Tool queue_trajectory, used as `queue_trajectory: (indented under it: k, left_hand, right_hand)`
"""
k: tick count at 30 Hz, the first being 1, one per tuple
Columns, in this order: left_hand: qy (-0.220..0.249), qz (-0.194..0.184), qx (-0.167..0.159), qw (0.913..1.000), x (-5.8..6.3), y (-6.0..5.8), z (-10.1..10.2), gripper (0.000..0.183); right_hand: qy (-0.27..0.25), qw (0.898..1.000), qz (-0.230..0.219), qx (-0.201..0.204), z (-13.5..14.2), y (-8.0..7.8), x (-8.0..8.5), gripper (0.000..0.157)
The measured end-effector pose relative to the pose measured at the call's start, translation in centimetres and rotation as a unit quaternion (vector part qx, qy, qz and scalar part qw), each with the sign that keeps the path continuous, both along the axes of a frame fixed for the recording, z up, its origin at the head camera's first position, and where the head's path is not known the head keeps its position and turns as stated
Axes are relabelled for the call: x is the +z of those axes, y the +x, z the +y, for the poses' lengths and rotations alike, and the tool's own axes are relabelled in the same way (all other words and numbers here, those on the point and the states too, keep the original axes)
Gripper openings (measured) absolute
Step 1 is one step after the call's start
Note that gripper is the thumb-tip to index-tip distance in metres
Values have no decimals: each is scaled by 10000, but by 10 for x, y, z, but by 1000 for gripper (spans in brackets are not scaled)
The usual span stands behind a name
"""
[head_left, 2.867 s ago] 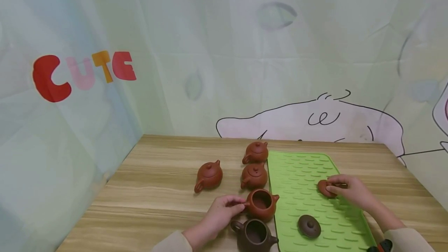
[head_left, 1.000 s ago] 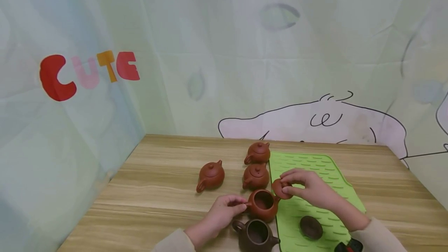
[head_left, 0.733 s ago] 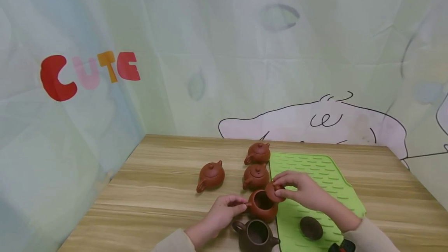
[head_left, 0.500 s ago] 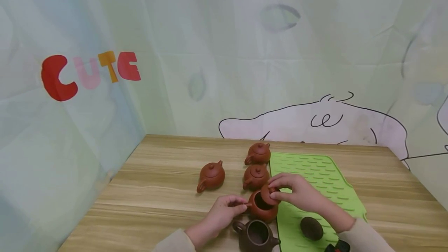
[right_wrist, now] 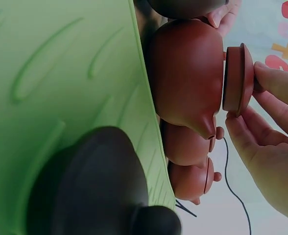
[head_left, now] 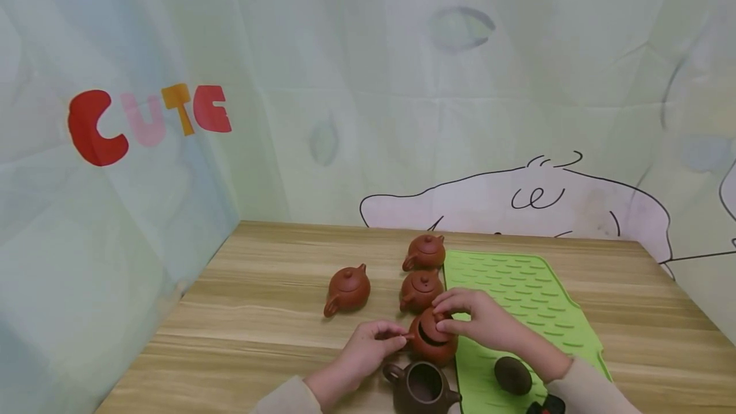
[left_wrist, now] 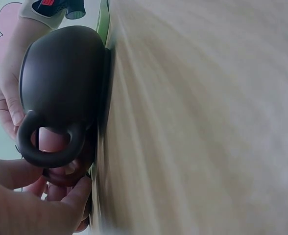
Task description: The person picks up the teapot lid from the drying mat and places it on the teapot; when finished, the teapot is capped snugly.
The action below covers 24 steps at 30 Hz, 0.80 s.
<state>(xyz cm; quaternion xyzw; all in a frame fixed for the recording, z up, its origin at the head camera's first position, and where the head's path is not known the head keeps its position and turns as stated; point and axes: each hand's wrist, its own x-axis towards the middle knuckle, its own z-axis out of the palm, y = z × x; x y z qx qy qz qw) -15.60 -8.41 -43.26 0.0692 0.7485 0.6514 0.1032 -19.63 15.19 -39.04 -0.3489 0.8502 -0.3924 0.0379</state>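
A reddish-brown teapot [head_left: 432,350] stands at the left edge of the green mat, its dark opening partly showing. My left hand [head_left: 368,350] pinches its handle between thumb and fingers. Above the opening, my right hand [head_left: 477,318] holds the matching teapot lid [head_left: 428,324] by its knob. In the right wrist view the lid [right_wrist: 239,81] is just off the rim of the teapot [right_wrist: 188,73]. Nearest me is a dark brown teapot [head_left: 420,388] without a lid; in the left wrist view this dark teapot [left_wrist: 60,78] hides much of the red one.
The dark lid [head_left: 513,375] lies on the green mat [head_left: 512,267], near my right sleeve. Two lidded red teapots, one behind [head_left: 425,252] and one nearer [head_left: 421,289], stand beyond my hands. Another lidded red teapot [head_left: 348,289] sits to their left on the wooden table [head_left: 259,299].
My right hand has lifted the red lid from the mat and carried it left over the open red teapot. My left hand keeps its hold on the handle.
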Motion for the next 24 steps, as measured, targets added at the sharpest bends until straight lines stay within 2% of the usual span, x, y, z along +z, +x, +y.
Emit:
queue_trajectory:
  k: [24]
  left_hand:
    - [-66,-32,-76,9999,-2,-1,0,20]
  right_hand:
    - [200,9996,168,94,-6,-3,-3,21]
